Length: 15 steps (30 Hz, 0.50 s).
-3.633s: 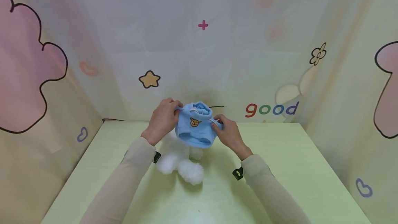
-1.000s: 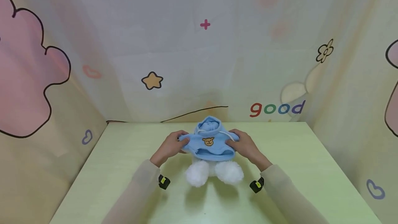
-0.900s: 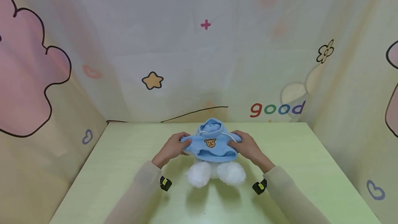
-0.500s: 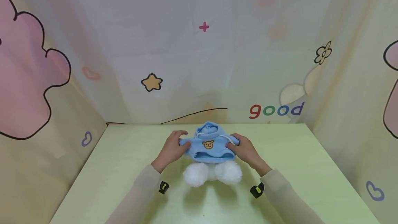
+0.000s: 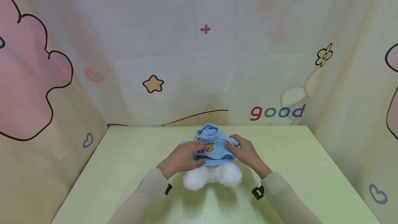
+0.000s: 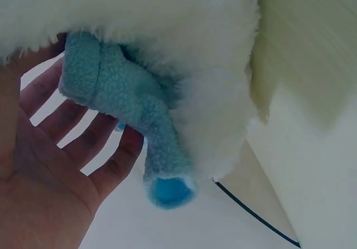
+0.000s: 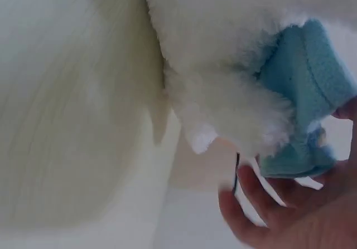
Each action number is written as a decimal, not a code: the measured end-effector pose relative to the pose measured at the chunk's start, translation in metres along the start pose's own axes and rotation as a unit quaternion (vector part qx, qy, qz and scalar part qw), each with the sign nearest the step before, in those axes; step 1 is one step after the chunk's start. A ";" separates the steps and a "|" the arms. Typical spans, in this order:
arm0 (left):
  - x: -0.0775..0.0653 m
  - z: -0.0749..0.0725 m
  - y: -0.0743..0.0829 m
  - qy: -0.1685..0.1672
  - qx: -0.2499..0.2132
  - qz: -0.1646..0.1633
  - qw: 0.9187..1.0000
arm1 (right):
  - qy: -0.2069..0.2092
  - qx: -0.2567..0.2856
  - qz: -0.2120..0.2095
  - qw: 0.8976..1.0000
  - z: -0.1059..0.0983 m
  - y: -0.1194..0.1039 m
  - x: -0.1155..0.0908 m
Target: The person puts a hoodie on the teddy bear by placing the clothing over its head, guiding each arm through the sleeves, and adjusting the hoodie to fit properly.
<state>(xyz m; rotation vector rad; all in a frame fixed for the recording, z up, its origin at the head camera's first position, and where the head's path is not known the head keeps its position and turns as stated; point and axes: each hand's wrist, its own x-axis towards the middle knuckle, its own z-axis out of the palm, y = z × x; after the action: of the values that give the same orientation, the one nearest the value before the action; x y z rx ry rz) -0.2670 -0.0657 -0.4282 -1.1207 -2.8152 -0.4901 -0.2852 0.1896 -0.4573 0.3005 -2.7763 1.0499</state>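
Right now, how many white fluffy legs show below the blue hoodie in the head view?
2. One white leg is nearer the left hand, the other white leg nearer the right hand. The blue hoodie may hide other limbs.

Left hand (image 5: pixel 183 157) off sleeve (image 5: pixel 184 142), over hoodie (image 5: pixel 219 154) front

We had it gripping the sleeve a second ago; now its fingers lie across the front, partly covering the bear patch (image 5: pixel 211 147). Against our earliest picture, hoodie is lower, and plush (image 5: pixel 229 175) is further right, both legs turned squarer to us.
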 end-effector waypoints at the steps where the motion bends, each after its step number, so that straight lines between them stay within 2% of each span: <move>1: 0.000 0.001 0.000 0.002 -0.003 0.003 1.000 | 0.017 -0.013 -0.019 1.000 -0.001 -0.001 -0.002; 3: 0.001 0.004 0.000 0.007 -0.004 0.008 1.000 | 0.065 -0.042 -0.068 0.995 -0.004 -0.005 -0.004; 5: 0.001 0.005 -0.001 0.012 -0.002 0.010 1.000 | 0.103 -0.062 -0.129 0.984 -0.008 -0.010 -0.007; 7: 0.001 0.006 -0.001 0.013 -0.001 0.009 1.000 | 0.109 -0.068 -0.191 0.973 -0.013 -0.016 -0.009; 8: 0.001 0.006 -0.001 0.014 0.001 0.009 1.000 | 0.100 -0.070 -0.220 0.968 -0.015 -0.019 -0.010; 10: 0.000 0.005 -0.001 0.015 0.002 0.013 1.000 | 0.053 -0.080 -0.261 0.961 -0.018 -0.024 -0.012; 13: 0.000 0.004 -0.001 0.009 0.001 0.022 1.000 | -0.038 -0.111 -0.287 0.951 -0.020 -0.028 -0.014; 15: -0.001 0.004 -0.001 0.004 0.000 0.030 1.000 | -0.079 -0.141 -0.290 0.943 -0.021 -0.029 -0.015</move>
<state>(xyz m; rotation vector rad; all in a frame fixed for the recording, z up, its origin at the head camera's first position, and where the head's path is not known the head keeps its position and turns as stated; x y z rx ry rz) -0.2671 -0.0656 -0.4324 -1.1965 -2.7648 -0.4895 -0.2616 0.1842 -0.4262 1.1142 -2.6394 0.4942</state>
